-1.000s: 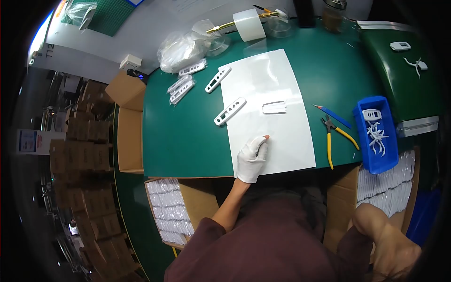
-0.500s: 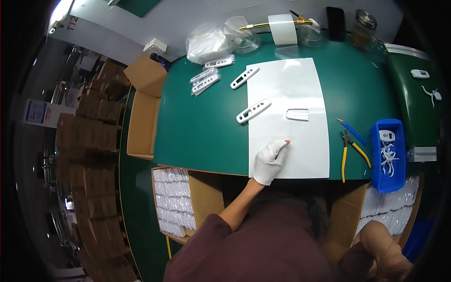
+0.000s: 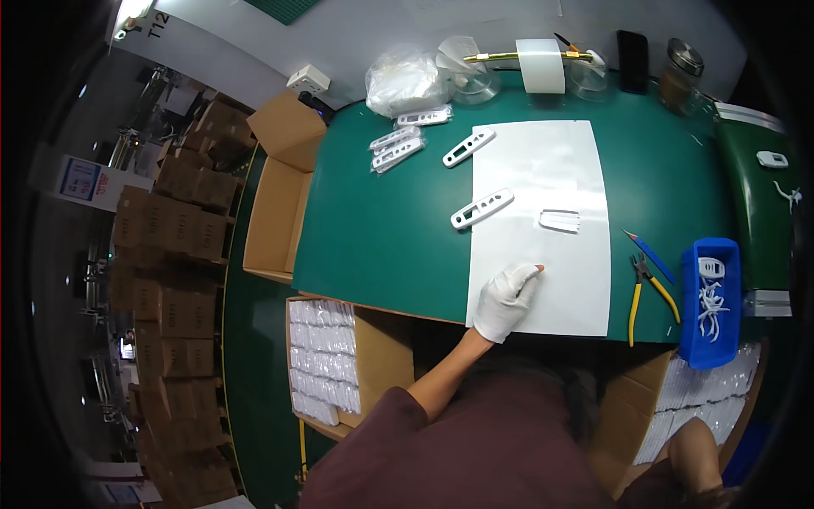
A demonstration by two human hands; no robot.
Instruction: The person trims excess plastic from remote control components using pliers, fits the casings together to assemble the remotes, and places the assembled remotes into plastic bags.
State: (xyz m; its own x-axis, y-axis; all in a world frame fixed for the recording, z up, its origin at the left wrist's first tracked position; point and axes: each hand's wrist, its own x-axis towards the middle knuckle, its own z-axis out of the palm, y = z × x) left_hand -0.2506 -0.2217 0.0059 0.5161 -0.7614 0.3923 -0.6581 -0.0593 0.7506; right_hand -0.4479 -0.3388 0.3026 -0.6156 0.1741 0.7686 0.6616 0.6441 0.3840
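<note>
My left hand (image 3: 506, 303), in a white glove with one bare fingertip showing, rests on the white sheet (image 3: 577, 293) near its front edge. Its fingers are curled together, and no object shows in them. Beyond it on the sheet lies a small white pronged plastic part (image 3: 560, 221). A long white plastic casing (image 3: 482, 209) with cut-out holes lies across the sheet's left edge; a similar casing (image 3: 469, 148) is farther back. My right arm (image 3: 694, 454) bends down at the lower right, by a box of wrapped white pieces (image 3: 699, 394); the hand itself is hidden.
Cutting pliers (image 3: 642, 293) and a blue-handled tool (image 3: 651, 254) lie right of the sheet. Beside them, a blue bin (image 3: 710, 343) holds white parts. Bagged casings (image 3: 397, 153), a tape roll (image 3: 541, 68) and a phone (image 3: 632, 61) are at the back. Open cartons (image 3: 275, 212) stand left.
The view has shifted, so the table appears farther right and slightly lower. My left hand keeps its place on the sheet. My right arm shows lower, with less of it in view.
</note>
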